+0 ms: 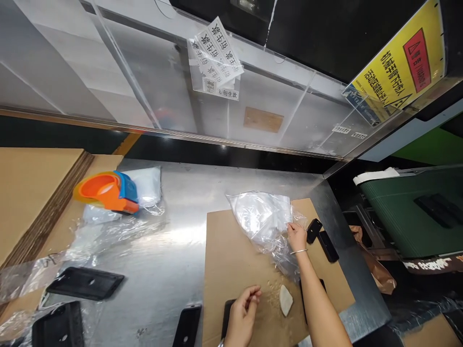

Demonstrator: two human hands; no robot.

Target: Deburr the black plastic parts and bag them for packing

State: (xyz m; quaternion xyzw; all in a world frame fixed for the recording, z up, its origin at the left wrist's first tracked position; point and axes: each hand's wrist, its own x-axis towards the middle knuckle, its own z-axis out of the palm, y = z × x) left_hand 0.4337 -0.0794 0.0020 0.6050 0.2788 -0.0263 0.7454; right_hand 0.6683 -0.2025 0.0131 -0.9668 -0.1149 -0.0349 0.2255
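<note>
At the right part of the cardboard sheet [231, 250], my right hand [296, 236] reaches forward. Its thumb and fingertips pinch the edge of a clear plastic bag [262, 217], one of a crumpled pile. My left hand [242, 313] hovers near the front of the sheet, fingers curled in towards the thumb, and nothing shows in it. Partly hidden behind that hand is a dark, flat piece [227, 315]. An off-white lump [285, 300] lies between my forearms. Two small black phone-shaped pieces [328, 246] rest just right of my right hand.
On the left, an orange and blue tape dispenser [108, 190] stands by stacked cardboard [39, 193] and plastic wrap. Black trays [87, 283] and another black piece [187, 327] lie on the metal table [181, 241]. A clear panel [162, 86] crosses behind; a green bin [415, 212] is right.
</note>
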